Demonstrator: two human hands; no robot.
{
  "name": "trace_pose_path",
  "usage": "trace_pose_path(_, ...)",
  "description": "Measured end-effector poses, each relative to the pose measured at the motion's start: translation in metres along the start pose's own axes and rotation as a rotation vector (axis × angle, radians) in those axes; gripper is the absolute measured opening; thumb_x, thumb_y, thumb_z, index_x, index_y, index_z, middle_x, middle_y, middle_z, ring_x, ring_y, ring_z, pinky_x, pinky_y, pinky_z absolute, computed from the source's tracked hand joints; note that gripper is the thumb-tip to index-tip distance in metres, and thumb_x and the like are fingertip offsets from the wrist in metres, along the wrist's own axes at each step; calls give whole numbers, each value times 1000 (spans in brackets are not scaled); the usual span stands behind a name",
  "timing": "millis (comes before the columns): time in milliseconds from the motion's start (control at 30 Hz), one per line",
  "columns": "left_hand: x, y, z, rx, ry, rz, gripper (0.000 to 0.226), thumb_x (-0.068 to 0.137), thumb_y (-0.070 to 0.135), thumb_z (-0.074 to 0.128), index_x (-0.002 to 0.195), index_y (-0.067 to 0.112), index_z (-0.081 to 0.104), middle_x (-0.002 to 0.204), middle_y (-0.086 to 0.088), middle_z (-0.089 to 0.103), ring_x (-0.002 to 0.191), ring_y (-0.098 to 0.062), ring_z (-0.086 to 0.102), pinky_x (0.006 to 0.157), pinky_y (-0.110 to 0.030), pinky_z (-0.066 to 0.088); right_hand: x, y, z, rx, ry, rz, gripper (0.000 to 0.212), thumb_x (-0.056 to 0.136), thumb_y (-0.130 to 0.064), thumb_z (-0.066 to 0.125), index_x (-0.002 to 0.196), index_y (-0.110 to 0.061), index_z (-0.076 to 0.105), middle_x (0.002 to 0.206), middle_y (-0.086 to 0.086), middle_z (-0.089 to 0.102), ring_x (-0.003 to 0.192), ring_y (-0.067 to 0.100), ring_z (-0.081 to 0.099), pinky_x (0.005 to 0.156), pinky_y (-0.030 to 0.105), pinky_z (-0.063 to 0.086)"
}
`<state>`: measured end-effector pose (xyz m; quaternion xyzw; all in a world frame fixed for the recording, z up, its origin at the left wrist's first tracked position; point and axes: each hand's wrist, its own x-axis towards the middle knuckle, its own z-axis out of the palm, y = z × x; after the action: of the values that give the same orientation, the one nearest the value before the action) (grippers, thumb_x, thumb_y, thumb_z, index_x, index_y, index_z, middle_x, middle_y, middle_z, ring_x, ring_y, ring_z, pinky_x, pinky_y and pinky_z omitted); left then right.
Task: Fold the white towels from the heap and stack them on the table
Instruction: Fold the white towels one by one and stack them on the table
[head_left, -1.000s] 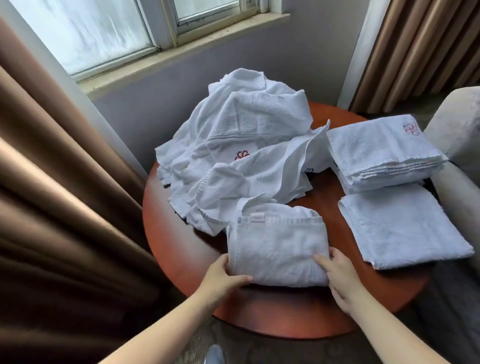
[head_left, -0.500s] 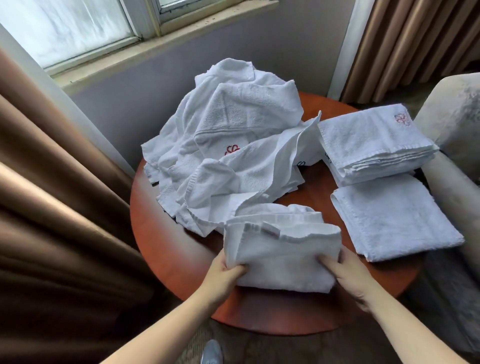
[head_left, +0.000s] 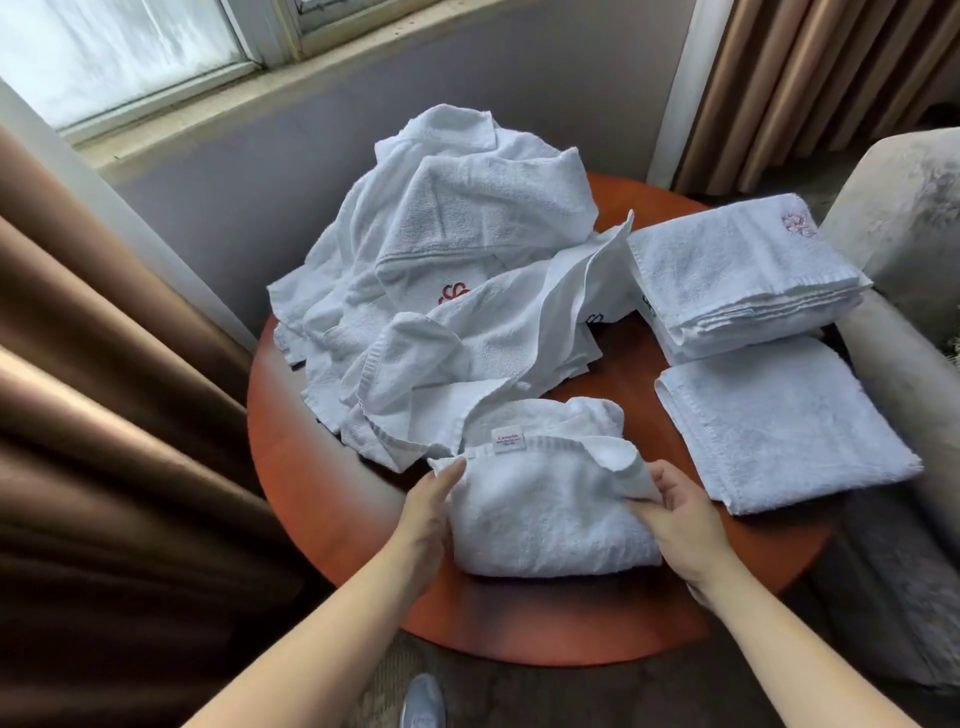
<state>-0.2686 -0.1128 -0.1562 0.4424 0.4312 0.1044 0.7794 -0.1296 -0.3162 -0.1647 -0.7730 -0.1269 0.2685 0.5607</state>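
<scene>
towel (head_left: 545, 519): white, folded, tag up | left hand (head_left: 428, 514), right hand (head_left: 675, 525): holding

Fluffy terry-cloth towels (head_left: 457, 291), smooth glossy wooden table (head_left: 322, 499)
</scene>
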Motion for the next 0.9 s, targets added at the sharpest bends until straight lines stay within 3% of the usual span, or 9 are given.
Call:
trace_pose_path(67,3,7,0,12,-52,-23,25,89,11,54,110,9,67,95,-10,74,81,-21,70,70,-29,55,2,-4,-1,25,9,-3,18,79,-9,69,76,-26,65,83,-1,68,81,18,61,73,38,48)
trace_pose_path(133,3,13,3,-8,-101,-17,24,91,3,49,104,9,68,88,-9,74,78,-20,70,71,-31,55,4,-11,-1,47,-18,-10,18,74,-10,71,79,-26,65,82,-1,69,79,19,62,72,40,50)
trace_pose_path(300,1,12,6,-84,-158,-54,24,90,4,48,106,8,66,88,-10,72,77,-20,70,67,-30,56,10,-25,0,-2,-175,54,24,85,3,63,91,-17,74,95,5,74,94,19,67,84,37,55)
trace_pose_path(400,4,13,1,-138,-161,-110,25,91,7,46,106,6,66,90,-13,73,78,-24,70,70,-34,53,7,-35,-1,118,-281,65,26,90,5,56,82,-13,73,91,5,73,90,14,65,76,23,51)
trace_pose_path(533,5,14,0,-112,-189,-208,33,88,8,43,111,2,66,96,-16,71,84,-28,69,75,-36,52,8,-43,2,300,-417,141,19,93,-2,54,84,-7,70,89,8,72,84,15,66,74,23,52)
trace_pose_path(633,3,12,1,-48,-213,-228,41,86,8,42,119,0,64,105,-19,68,88,-29,66,76,-35,53,18,-41,7,408,-309,219,20,91,5,54,102,-2,69,98,16,73,89,22,69,69,25,56)
trace_pose_path(733,1,10,0,54,-240,-205,44,81,19,53,120,3,66,113,-20,67,96,-29,66,78,-32,53,27,-33,9,258,-141,203,24,83,4,67,104,-6,71,94,9,74,88,22,69,62,21,55)
trace_pose_path(833,-1,7,1,130,-306,-203,40,77,22,59,112,5,70,108,-16,69,96,-25,66,83,-32,50,36,-28,7,154,-220,165,45,80,2,72,121,-16,65,117,-10,66,103,7,63,84,22,52)
trace_pose_path(900,0,4,2,139,-340,-229,29,88,18,50,104,6,71,99,-12,71,89,-21,67,80,-30,49,39,-29,5,208,-334,183,55,81,9,66,129,-18,59,131,-10,59,114,9,59,94,26,48)
